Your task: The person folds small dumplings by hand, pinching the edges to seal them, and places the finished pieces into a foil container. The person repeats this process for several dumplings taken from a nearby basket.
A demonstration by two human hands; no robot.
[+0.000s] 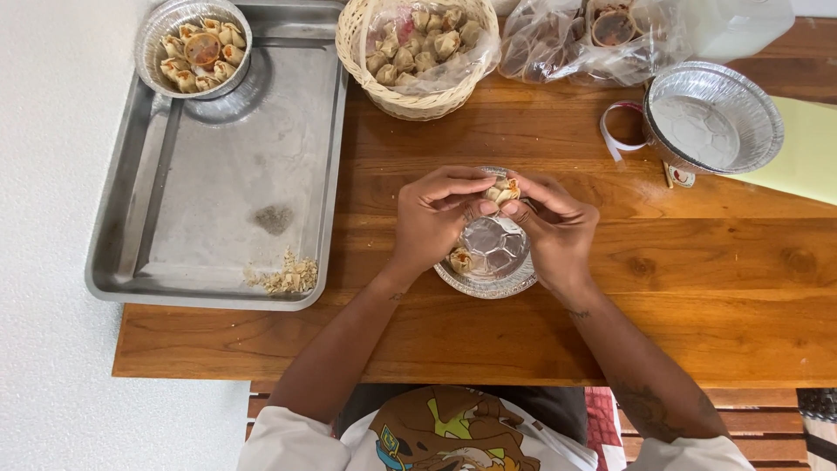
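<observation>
A small round foil tin (495, 249) sits on the wooden table (697, 288) in front of me. One dumpling (460, 260) lies inside it at the left rim. My left hand (433, 214) and my right hand (553, 225) meet over the tin's far edge. Both pinch a second small dumpling (503, 190) between their fingertips, just above the tin.
A metal tray (209, 183) at the left holds a foil tin full of dumplings (195, 45) and some crumbs (285, 277). A wicker basket of dumplings (418, 54) stands at the back. A stack of foil tins (713, 118), plastic bags (575, 39) and a pale green sheet (806, 153) lie at the right.
</observation>
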